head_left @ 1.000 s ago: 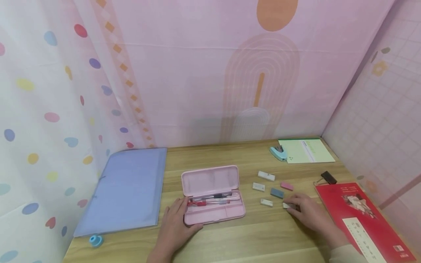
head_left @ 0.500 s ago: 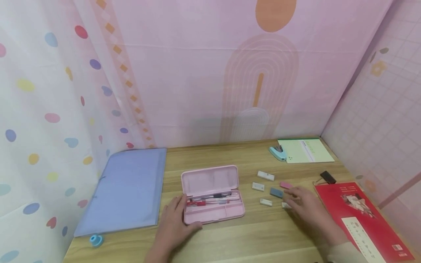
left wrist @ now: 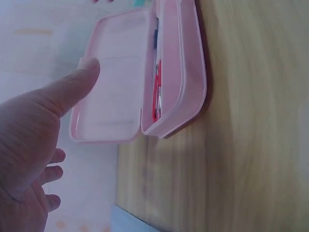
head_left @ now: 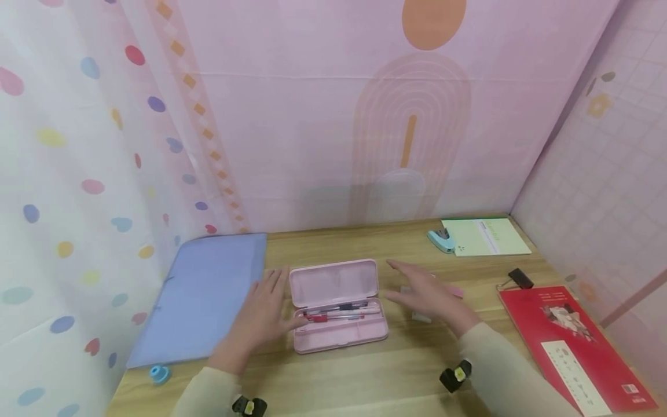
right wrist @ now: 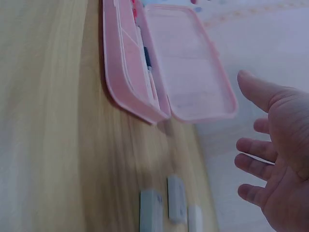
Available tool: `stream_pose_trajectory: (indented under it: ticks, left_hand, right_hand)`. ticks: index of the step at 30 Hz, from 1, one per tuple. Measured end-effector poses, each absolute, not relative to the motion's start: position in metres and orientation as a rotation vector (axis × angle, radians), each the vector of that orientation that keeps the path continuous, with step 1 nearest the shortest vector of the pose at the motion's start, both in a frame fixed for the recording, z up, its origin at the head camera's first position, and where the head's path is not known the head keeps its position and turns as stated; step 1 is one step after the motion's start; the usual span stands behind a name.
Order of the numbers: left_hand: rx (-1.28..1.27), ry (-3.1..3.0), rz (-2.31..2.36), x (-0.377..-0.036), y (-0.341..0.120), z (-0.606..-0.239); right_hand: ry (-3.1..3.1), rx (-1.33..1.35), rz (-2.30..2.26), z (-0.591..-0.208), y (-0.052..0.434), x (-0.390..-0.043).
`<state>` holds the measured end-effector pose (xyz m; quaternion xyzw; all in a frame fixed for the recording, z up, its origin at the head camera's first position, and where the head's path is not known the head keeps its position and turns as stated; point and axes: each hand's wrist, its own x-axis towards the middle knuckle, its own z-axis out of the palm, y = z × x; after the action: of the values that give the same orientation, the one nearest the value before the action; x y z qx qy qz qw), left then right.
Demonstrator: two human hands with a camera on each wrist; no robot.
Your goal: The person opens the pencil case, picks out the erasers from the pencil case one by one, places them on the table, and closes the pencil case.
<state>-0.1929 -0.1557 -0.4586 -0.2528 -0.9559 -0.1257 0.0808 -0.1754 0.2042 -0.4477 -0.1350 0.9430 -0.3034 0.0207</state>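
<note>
A pink pencil case (head_left: 341, 345) lies on the table with its lid (head_left: 333, 284) raised at the back. Inside are a red pen (head_left: 339, 317) and a dark-gripped pen (head_left: 346, 306). My left hand (head_left: 260, 313) hovers at the case's left side, its thumb in front of the case in the head view; in the left wrist view its fingers are loosely extended, holding nothing. My right hand (head_left: 429, 295) hovers to the right of the case, fingers spread with nothing in them. Beneath it, partly hidden, are a white eraser (head_left: 421, 317) and a pink eraser (head_left: 455, 291).
A blue folder (head_left: 203, 301) lies at left, a small blue cap-like piece (head_left: 160, 374) before it. At right are a red book (head_left: 578, 347) with a paper strip, a black binder clip (head_left: 520, 278), a green notebook (head_left: 492, 237) and a light-blue stapler-like tool (head_left: 442, 240).
My right hand has left the erasers and moved left to the case's right side. My left hand has come off the case's left edge and risen. Case and pens stay put.
</note>
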Motion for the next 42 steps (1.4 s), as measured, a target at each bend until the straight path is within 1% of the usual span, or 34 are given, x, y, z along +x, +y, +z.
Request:
stream_pose_trajectory:
  ticks: [5, 11, 18, 27, 32, 42]
  left_hand:
    - [-0.781, -2.928, -0.404, -0.203, -0.153, -0.46]
    - [-0.795, -2.947, -0.397, -0.204, -0.153, -0.461]
    - [-0.817, -2.918, -0.376, -0.189, -0.157, -0.454]
    - [-0.895, -2.794, -0.298, -0.154, -0.162, -0.453]
    - [-0.944, -2.785, -0.283, -0.136, -0.156, -0.464]
    - [-1.056, -2.937, -0.191, -0.121, -0.138, -0.491]
  right_hand:
    - [2.876, -0.447, -0.898, -0.451, 0.19, -0.196]
    - [2.827, -0.413, -0.927, -0.449, 0.184, -0.199]
    - [2.87, -0.514, -0.94, -0.445, 0.188, -0.188]
    - [2.931, -0.641, -0.913, -0.443, 0.191, -0.154]
    - [3.035, -0.754, -0.853, -0.457, 0.186, -0.143]
    - [3.067, -0.701, -0.778, -0.486, 0.159, -0.142]
